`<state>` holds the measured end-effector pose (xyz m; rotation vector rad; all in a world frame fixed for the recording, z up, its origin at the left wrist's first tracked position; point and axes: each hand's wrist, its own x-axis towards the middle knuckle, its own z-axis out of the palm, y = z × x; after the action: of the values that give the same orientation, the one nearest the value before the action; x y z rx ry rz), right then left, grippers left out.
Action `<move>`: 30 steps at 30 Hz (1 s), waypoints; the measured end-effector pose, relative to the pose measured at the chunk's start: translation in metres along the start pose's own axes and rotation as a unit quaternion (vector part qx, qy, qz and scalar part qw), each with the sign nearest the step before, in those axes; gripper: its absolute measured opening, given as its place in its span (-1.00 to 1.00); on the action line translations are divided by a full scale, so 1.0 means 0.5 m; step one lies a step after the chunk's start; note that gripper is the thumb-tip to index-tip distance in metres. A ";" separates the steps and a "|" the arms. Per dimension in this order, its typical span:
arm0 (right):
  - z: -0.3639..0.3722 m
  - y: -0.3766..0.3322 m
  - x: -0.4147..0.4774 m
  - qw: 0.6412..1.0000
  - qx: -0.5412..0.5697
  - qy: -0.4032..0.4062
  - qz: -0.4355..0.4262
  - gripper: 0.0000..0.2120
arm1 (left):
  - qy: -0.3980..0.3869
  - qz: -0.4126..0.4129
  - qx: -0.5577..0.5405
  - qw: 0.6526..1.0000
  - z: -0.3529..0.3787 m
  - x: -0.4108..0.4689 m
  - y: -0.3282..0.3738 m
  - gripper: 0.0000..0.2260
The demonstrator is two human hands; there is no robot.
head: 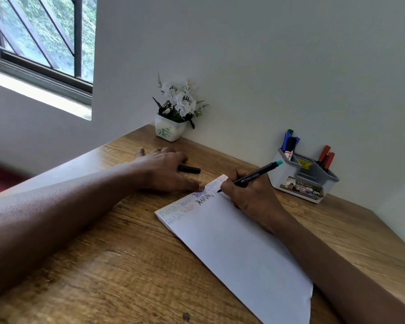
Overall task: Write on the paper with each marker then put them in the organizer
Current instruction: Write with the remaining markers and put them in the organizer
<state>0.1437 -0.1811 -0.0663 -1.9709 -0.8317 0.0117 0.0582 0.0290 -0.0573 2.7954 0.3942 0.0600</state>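
Two hands work on the wooden table [126, 265] in the head view, the only view given. The right hand [250, 197] grasps a black marker [250, 176] between curled fingers, and the marker's tip touches the paper [239, 249] near its far edge, at the end of the second line of words. I judge that writing with this marker is the step in hand. The left hand [166, 169] lies flat with straight, released fingers and holds nothing. What seems to be its thumb tip presses the far edge of the paper, probably so that the sheet does not slide under the strokes. A black cap [189, 169] lies on the table just beside this hand, perhaps kept close for closing the marker afterwards. The organizer [306, 181] stands near the right hand, by the wall, with blue and green markers [289, 142] in its left compartment and red markers [326, 157] in the right one. The table is brown with clear grain. A flower pot [171, 129] stands in the white corner, and a barred window [40, 38] is at the left.
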 end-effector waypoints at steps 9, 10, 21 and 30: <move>0.006 0.000 0.001 1.000 -0.009 0.025 -0.005 -0.71 | 0.003 0.000 -0.005 1.000 0.002 0.003 -0.002 -0.10; 0.005 0.000 0.000 1.000 -0.013 0.020 -0.011 -0.73 | 0.004 0.000 -0.006 1.000 0.003 0.004 -0.003 -0.10; 0.008 -0.002 0.000 0.999 -0.018 0.039 0.010 -0.78 | 0.002 0.000 -0.006 1.000 0.003 0.006 -0.004 -0.10; 0.008 -0.006 0.000 0.998 -0.038 0.047 0.012 -0.76 | 0.001 0.000 -0.006 1.000 0.002 0.007 -0.005 -0.10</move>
<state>0.1407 -0.1771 -0.0661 -2.0360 -0.7568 -0.0998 0.0609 0.0318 -0.0593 2.7833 0.3943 0.0654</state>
